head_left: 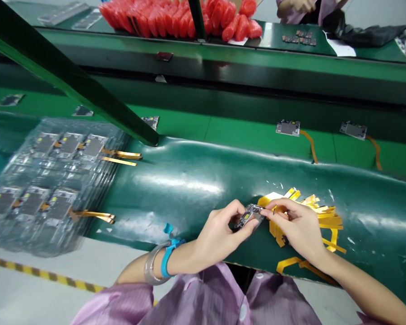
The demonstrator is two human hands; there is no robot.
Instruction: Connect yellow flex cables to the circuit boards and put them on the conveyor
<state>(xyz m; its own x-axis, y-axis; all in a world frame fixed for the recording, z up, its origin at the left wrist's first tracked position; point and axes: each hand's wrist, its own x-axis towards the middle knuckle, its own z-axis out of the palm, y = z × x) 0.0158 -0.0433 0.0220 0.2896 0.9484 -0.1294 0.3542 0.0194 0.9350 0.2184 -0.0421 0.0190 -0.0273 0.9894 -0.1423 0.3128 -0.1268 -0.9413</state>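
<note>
My left hand [219, 228] grips a small circuit board [246, 215] by its edges, tilted above the green mat. At the board's right end, the thumb and forefinger of my right hand [296, 225] are pinched together. What they pinch is too small to make out, and the fingertips hide the joint with the board. Below and behind my right hand lies a loose pile of yellow-orange flat flex cables [328, 219]. More cables [289, 262] lie at the mat's front edge. A blue wrist strap [165, 262] circles my left wrist.
Stacked clear plastic trays [98, 180] on the left hold several boards with cables sticking out. Behind the mat, a green belt [223, 131] carries boards, two with cables [311, 144]. A green post [98, 90] slants across the left. Red wrapped bundles [176, 20] and another person's hands [296, 5] are beyond.
</note>
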